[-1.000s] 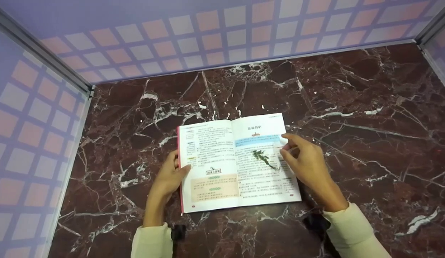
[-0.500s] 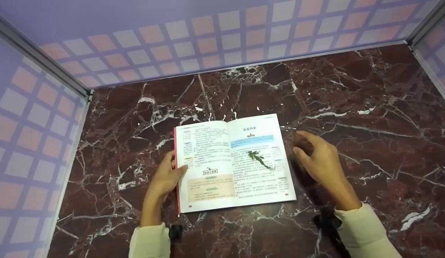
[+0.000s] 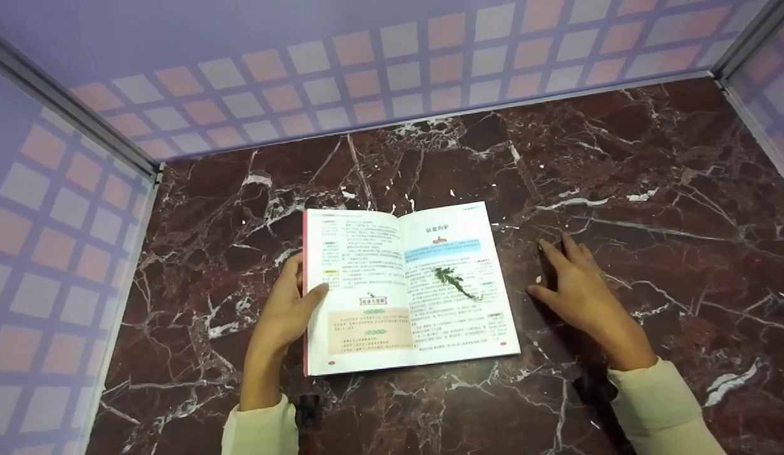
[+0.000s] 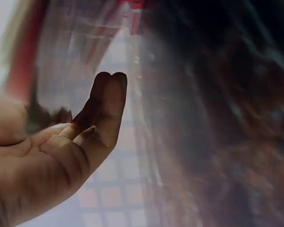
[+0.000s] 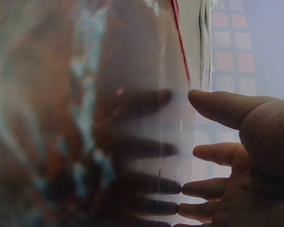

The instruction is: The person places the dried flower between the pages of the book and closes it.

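An open book with a red cover edge lies on the dark marble table in the head view. A green sprig rests on its right-hand page. My left hand grips the book's left edge, thumb on the page and fingers beneath; the left wrist view has that hand beside the red cover. To the right of the book, apart from it, my right hand holds nothing, its fingers spread. In the right wrist view some fingertips of this hand touch the glossy tabletop.
The marble table extends around the book. A lilac checked panel bounds the far side, and another panel stands at the left. Small pale bits lie beyond the book.
My right hand has moved off the book's right page edge, rightward and down to the table, its fingers spreading. The left hand keeps hold of the book, whose left edge looks slightly raised.
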Demonstrator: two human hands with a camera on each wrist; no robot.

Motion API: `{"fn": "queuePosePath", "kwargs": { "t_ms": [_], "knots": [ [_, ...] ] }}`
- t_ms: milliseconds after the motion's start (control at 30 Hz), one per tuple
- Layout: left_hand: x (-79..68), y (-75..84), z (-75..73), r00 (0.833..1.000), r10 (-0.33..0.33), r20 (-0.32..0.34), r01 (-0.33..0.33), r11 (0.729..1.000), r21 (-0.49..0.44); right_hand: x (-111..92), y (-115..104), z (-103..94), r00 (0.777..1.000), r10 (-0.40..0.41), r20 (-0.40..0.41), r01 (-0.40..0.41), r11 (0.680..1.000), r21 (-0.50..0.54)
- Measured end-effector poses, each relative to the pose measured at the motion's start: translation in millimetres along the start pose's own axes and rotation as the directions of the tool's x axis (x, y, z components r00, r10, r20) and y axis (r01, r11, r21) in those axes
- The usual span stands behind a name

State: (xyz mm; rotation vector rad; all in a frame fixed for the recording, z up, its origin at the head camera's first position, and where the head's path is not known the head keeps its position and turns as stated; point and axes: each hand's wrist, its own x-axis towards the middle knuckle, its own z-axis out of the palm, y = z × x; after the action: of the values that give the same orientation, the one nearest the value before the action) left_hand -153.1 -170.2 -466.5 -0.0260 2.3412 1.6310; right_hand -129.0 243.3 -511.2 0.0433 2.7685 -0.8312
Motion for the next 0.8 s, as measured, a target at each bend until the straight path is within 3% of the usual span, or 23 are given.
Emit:
{"fn": "queuePosePath", "kwargs": {
  "t_ms": [400,800],
  "knots": [
    [-4.0,40.0,16.2,0.997,0.053,0.052,-0.053,0.999,-0.003,2.3,2.9,0.1,0.999,0.019,0.033,-0.018,0.999,-0.043],
    [2.9,69.8,55.8,0.987,0.131,0.093,-0.126,0.990,-0.060,0.6,6.0,0.8,1.000,0.004,0.002,-0.004,0.999,-0.052]
  ]
}}
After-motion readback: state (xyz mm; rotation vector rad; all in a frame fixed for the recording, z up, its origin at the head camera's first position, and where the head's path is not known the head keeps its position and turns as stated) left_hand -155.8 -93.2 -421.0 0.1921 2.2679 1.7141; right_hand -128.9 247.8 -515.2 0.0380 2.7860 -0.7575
